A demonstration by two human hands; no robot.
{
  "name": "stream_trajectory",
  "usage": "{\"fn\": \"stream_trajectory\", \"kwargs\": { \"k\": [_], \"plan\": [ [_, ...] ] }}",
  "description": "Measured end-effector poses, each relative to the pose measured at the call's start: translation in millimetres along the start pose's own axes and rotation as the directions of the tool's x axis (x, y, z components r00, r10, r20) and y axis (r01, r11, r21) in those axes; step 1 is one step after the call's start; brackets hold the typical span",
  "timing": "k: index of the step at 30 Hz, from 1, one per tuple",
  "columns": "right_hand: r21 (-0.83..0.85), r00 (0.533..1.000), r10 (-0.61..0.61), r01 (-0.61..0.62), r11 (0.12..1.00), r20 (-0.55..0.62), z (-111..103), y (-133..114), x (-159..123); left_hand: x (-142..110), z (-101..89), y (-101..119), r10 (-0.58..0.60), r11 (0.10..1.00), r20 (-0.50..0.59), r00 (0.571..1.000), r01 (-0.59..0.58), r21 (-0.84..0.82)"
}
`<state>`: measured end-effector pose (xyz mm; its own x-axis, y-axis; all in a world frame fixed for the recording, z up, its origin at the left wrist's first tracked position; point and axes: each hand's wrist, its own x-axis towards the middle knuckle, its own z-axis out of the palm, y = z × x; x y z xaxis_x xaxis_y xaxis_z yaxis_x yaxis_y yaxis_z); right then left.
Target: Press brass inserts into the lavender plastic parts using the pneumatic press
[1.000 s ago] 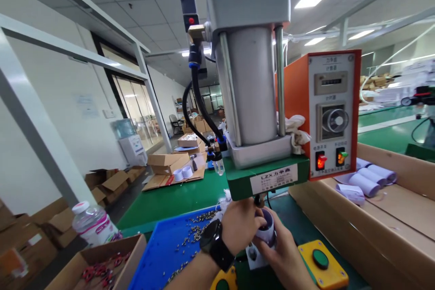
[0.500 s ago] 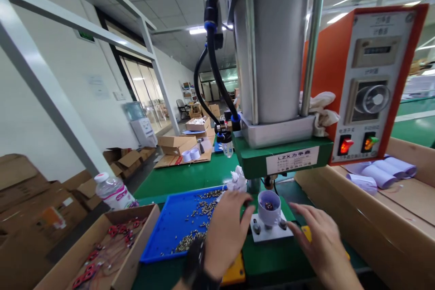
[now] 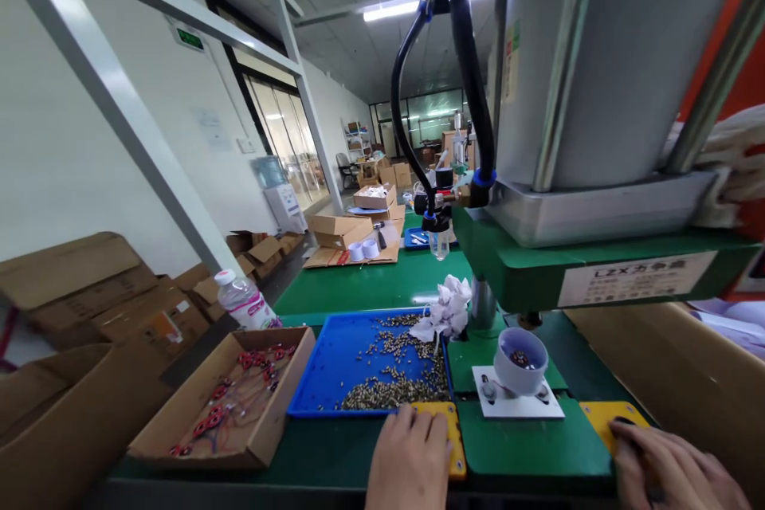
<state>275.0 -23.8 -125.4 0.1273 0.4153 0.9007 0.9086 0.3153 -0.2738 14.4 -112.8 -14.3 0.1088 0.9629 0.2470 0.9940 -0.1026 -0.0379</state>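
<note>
My left hand rests on the left yellow box at the bench front, its fingers laid over the edge and its palm empty. At the lower right, my right hand lies on the other yellow box, fingers over a dark round part. Between them, a pale lilac ring-shaped cup with a small dark reddish coil-like part inside sits upright on a white metal plate. Above the cup is the press head, apart from it.
Left of the press, a blue tray holds many small metal pieces. A crumpled white paper lies at its corner. Further left are a cardboard box with red wired parts and a bottle. Another cardboard box stands right.
Both hands have left the sides of the cup and come down onto the yellow boxes, further apart. The cup stays on the plate. The view has turned left and moved closer.
</note>
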Motion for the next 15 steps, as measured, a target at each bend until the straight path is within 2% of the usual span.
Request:
{"fn": "stream_trajectory", "kwargs": {
  "k": [3,5,9,12,15],
  "plan": [
    [0.067,0.997,-0.07,0.069,0.995,0.02,-4.1,1.9,4.8,25.3,-29.2,5.7,-0.085,0.995,0.241,0.967,0.093,-0.024],
    [0.109,0.992,-0.118,0.113,0.988,0.047,-4.9,2.6,5.2,41.8,-35.7,0.7,-0.125,0.99,0.3,0.946,0.141,-0.029],
    [0.129,0.994,-0.085,0.076,0.989,0.065,-0.7,3.1,1.4,71.4,-21.6,-29.8,-0.166,0.986,0.311,0.936,0.168,0.022],
    [0.1,0.99,-0.11,0.101,0.99,0.085,5.8,9.4,-3.1,87.0,-4.9,-52.4,-0.146,0.989,0.387,0.911,0.145,0.032],
    [0.059,0.979,-0.148,0.141,0.988,0.138,11.2,18.9,-5.9,96.2,5.1,-61.5,-0.108,0.994,0.431,0.896,0.111,0.018]
  ]
}}
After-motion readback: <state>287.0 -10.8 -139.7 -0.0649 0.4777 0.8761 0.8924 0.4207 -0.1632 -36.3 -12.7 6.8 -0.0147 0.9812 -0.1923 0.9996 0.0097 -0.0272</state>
